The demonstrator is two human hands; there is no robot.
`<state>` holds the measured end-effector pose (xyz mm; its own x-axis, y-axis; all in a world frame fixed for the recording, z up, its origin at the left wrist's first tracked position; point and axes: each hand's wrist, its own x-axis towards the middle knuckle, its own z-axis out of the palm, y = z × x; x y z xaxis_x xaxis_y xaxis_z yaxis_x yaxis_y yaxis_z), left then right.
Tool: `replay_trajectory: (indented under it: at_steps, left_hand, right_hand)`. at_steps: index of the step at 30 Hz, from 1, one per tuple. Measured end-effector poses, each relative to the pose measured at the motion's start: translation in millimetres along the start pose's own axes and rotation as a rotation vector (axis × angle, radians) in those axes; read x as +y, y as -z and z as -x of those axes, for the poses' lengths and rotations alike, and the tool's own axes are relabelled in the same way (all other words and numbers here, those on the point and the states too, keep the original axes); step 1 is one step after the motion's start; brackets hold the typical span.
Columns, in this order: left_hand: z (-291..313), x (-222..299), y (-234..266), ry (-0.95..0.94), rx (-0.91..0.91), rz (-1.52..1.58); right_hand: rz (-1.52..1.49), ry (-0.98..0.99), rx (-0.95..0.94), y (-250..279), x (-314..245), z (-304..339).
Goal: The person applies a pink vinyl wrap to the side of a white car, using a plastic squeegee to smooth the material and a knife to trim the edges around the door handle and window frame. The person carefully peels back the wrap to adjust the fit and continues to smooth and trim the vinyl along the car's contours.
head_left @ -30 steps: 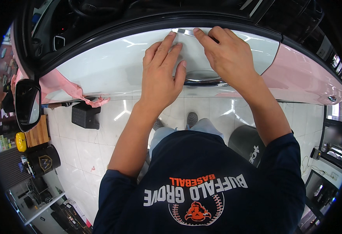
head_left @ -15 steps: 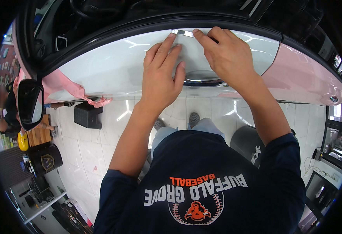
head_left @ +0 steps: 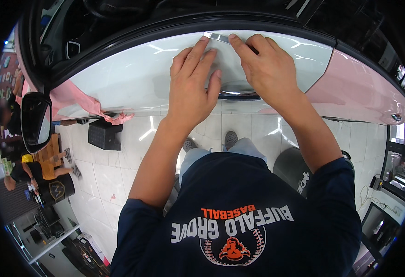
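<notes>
A short shiny silver strip point(head_left: 217, 38), perhaps a thin metal blade, lies against the top edge of a white car door panel point(head_left: 124, 67), just under the black window seal. My right hand point(head_left: 269, 60) pinches the strip's right end, with its other fingers curled. My left hand point(head_left: 192, 83) rests on the door with fingers stretched and apart, one fingertip touching the strip's left end. Below and between my hands sits the chrome door handle point(head_left: 239, 90), partly covered by my right hand. What lies under my right fingers is hidden.
Pink film point(head_left: 84, 99) hangs loose near the side mirror point(head_left: 36, 122); the rear panel point(head_left: 355, 87) is pink. A black step stool point(head_left: 104, 135) stands on the tiled floor, and a dark rounded seat point(head_left: 291, 171) is by my right side. Two people are at the left, near a black drum point(head_left: 60, 188).
The strip has tilted slightly, its right end lower. My hands have barely shifted. At the left, one person has moved into view beside the drum, and another has shifted behind the mirror.
</notes>
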<state>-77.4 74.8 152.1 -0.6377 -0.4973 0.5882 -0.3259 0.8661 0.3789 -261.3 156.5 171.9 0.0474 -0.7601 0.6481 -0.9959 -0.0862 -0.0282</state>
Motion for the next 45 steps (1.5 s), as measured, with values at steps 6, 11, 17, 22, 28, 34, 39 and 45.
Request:
replay_trajectory:
  at_steps: [6,11,17,22,28,34,39,45]
  left_hand:
    - [1,-1,-1,-0.003,0.001,-0.004]
    - [1,-1,-1,-0.003,-0.003,0.005]
    - [0,1,-1,0.001,-0.005,-0.005]
    - [2,0,-2,-0.001,0.006,0.002]
    - [3,0,-2,-0.008,0.003,0.01]
    - [2,-1,-2,-0.004,0.017,0.01]
    - [0,-1,0,-0.013,0.028,0.012]
    - [1,-2,-1,0.007,0.013,0.061]
  right_hand:
    - [0.006,-0.021,-0.024,2,-1,-1]
    - [0.012,-0.039,0.002,2,-2,-1]
    - [0.04,0.023,0.03,-2,5,-1]
    - [0.054,0.096,0.06,-4,12,-1]
    - [0.048,0.082,-0.019,6,16,-5]
    - [0.052,0.066,-0.049,8,14,-10]
    - [0.028,0.036,-0.047,9,11,-10]
    - [0.021,-0.001,-0.028,7,8,-8]
